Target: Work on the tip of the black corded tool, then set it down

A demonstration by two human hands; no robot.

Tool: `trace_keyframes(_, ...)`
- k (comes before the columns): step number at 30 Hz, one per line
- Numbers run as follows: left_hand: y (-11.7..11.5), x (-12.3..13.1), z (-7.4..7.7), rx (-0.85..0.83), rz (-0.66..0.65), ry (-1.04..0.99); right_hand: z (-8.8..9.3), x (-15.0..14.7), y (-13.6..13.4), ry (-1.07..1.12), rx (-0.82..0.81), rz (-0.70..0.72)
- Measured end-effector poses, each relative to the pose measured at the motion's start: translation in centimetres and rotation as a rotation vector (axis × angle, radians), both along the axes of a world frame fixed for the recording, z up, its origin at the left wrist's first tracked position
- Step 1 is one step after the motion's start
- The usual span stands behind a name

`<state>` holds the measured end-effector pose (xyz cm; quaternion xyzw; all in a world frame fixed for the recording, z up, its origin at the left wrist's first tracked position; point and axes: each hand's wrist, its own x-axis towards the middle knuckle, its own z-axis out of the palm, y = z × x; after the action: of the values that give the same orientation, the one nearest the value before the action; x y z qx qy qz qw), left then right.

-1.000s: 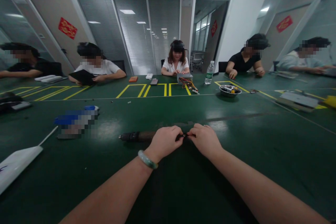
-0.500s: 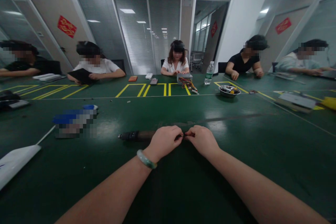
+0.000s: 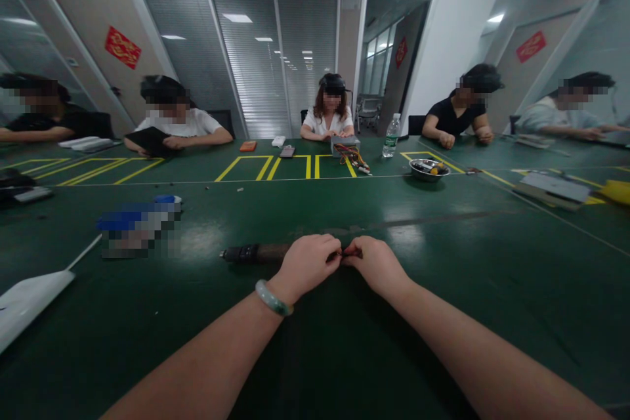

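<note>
A dark cylindrical tool [image 3: 256, 253] with a metal tip at its left end lies on the green table [image 3: 197, 341]. Its right part is hidden behind my left hand [image 3: 311, 264], whose wrist wears a pale green bangle [image 3: 273, 299]. The fingers of my left hand are closed at the tool's right end, pinching something too small to name. My right hand [image 3: 378, 265] meets it fingertip to fingertip, its thumb and fingers pressed together on a tiny part that I cannot make out.
Across the table are a metal bowl [image 3: 429, 170] of small parts, a bottle [image 3: 392, 136], a grey box [image 3: 345, 144] with wires and an orange item [image 3: 249, 146]. A white object [image 3: 34, 305] lies at the left. Several people sit opposite.
My right fingertips have shifted slightly left, closer to my left fingers. The view has moved very slightly. Otherwise both hands hold nearly the same pose.
</note>
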<state>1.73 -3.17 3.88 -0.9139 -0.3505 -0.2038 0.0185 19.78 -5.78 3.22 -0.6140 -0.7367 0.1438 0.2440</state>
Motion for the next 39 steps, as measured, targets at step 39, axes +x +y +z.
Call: trace_keyframes(39, -0.3, -0.3, 0.1, -0.031, -0.019, -0.078, -0.3, -0.3, 1.0, -0.456, 0.178, 0.151)
